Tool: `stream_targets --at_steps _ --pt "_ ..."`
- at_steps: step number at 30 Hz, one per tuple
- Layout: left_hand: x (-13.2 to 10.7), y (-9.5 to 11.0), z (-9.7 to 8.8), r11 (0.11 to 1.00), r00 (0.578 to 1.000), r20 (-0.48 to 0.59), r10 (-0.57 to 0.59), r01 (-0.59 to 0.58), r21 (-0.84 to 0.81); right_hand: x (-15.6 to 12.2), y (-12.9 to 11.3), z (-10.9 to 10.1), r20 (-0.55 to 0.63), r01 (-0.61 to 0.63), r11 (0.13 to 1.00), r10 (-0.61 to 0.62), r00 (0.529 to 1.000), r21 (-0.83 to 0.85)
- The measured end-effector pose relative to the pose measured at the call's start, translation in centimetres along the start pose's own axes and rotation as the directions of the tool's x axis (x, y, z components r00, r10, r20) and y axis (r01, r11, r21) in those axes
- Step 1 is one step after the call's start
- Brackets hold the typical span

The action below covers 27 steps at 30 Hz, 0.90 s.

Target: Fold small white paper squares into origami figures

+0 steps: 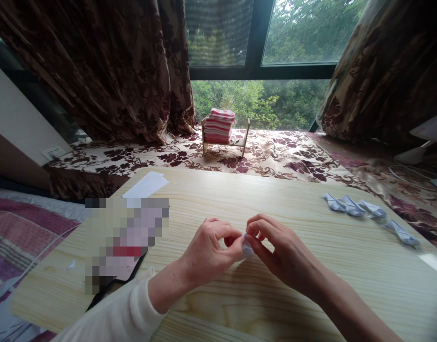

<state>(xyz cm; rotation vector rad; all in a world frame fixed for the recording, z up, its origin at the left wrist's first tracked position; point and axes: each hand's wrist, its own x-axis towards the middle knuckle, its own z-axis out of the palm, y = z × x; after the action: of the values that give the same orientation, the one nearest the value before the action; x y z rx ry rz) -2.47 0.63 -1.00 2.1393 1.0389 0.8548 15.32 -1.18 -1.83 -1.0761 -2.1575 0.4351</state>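
My left hand [207, 251] and my right hand [275, 249] meet over the middle of a pale wooden table [261, 304]. Both pinch a small folded piece of white paper [246, 248] between thumb and fingertips; most of the paper is hidden by the fingers. The left arm wears a white sleeve, the right forearm is bare.
Several folded paper pieces [367, 211] lie in a row at the table's right. A white sheet [146, 186] rests at the far left edge beside a blurred-out patch. Behind, a small wooden rack with striped cloths [222, 129] stands on a floral window seat between dark curtains.
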Motion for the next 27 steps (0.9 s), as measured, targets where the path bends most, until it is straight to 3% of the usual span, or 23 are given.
stream_targets --at_steps 12,19,22,27 --pt "0.04 -0.41 0.1 0.997 0.999 -0.022 0.048 -0.047 0.057 -0.02 -0.11 -0.19 0.003 -0.016 1.0 0.016 1.0 0.011" --pt "-0.07 -0.2 0.05 0.998 0.997 -0.065 0.042 -0.039 0.056 -0.01 -0.48 -0.58 0.045 -0.207 0.976 0.204 0.978 0.074" --pt "-0.1 -0.16 0.08 0.998 0.996 -0.07 0.05 -0.046 0.052 -0.01 -0.63 -0.49 0.102 -0.235 0.964 0.223 0.969 0.127" --pt "-0.11 -0.31 0.21 0.998 0.995 -0.081 0.061 -0.058 0.041 -0.11 -0.37 -0.06 0.088 -0.233 0.958 0.22 0.971 0.17"
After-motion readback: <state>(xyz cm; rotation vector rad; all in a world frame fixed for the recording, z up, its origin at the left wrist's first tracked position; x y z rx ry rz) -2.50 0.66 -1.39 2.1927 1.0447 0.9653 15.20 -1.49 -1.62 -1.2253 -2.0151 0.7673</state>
